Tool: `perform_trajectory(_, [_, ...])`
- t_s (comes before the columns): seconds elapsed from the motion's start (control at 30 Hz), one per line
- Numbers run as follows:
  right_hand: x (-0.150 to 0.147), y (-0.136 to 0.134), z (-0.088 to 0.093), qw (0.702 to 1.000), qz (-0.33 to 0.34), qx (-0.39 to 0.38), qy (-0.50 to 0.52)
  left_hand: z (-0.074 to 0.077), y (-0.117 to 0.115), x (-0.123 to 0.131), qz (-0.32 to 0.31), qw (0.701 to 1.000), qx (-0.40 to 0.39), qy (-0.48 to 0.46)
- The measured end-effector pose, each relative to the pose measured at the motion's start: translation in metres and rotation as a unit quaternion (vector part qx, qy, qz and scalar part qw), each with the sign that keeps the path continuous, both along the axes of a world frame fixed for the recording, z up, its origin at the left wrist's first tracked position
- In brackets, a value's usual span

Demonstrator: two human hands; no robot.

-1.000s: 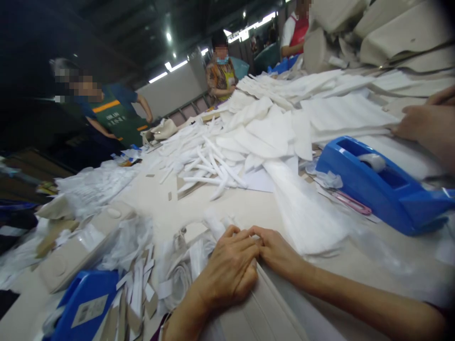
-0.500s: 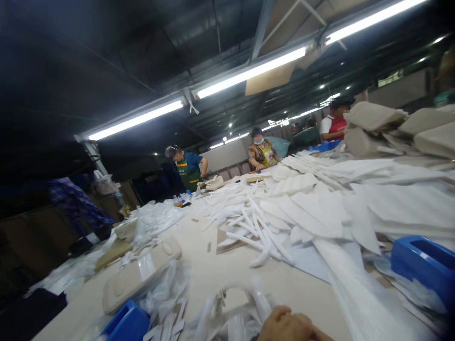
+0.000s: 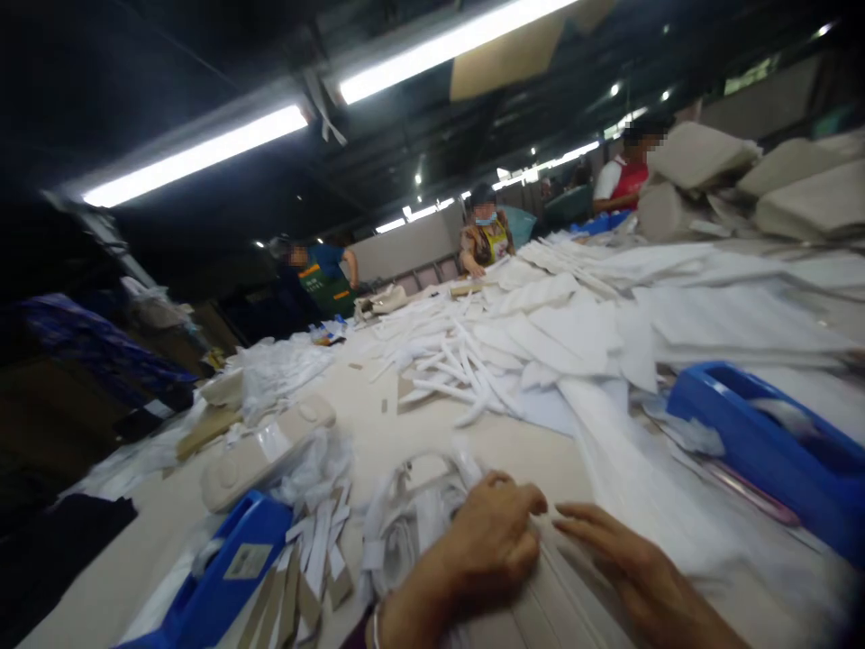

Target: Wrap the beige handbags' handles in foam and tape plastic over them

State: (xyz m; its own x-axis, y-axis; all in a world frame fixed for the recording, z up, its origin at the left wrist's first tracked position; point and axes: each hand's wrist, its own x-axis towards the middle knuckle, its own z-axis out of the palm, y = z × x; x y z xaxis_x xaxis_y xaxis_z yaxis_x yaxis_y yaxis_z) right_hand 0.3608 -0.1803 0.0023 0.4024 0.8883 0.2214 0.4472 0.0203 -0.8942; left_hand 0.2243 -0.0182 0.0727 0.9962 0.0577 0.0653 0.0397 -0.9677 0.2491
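My left hand has its fingers curled down over a beige, bag-like item with long seam lines. Whatever is under its fingertips is hidden. To its right, my right hand lies low along the same item, fingers stretched out and nothing visible in them. Just beyond my left wrist is a pale looped handle with white wrapping bunched around it. Both hands are slightly blurred.
Blue tape dispensers stand at left and right. Cut strips lie beside the left one. A beige bag, white padding rolls and white sheets cover the table. Several people work beyond.
The view has tilted downward. Both of my hands now show over the beige item, where only part of a hand showed at the bottom edge before.
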Motion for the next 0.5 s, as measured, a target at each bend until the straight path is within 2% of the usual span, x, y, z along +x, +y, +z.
perform_trajectory(0.1, [0.003, -0.053, 0.0, 0.996, 0.059, -0.046, -0.05, 0.016, 0.0, 0.0, -0.038, 0.998, -0.047, 0.023])
perform_trajectory(0.2, [0.001, -0.08, 0.003, 0.991, 0.118, -0.024, -0.056, 0.016, 0.005, 0.009, -0.075, 0.992, -0.09, 0.043])
perform_trajectory(0.3, [-0.002, -0.081, 0.003, 0.988, 0.141, 0.025, -0.059, 0.016, 0.006, 0.011, -0.099, 0.987, -0.107, 0.061])
perform_trajectory(0.5, [-0.002, -0.056, 0.008, 0.99, 0.129, 0.058, -0.027, 0.02, 0.005, 0.008, -0.098, 0.984, -0.137, 0.058])
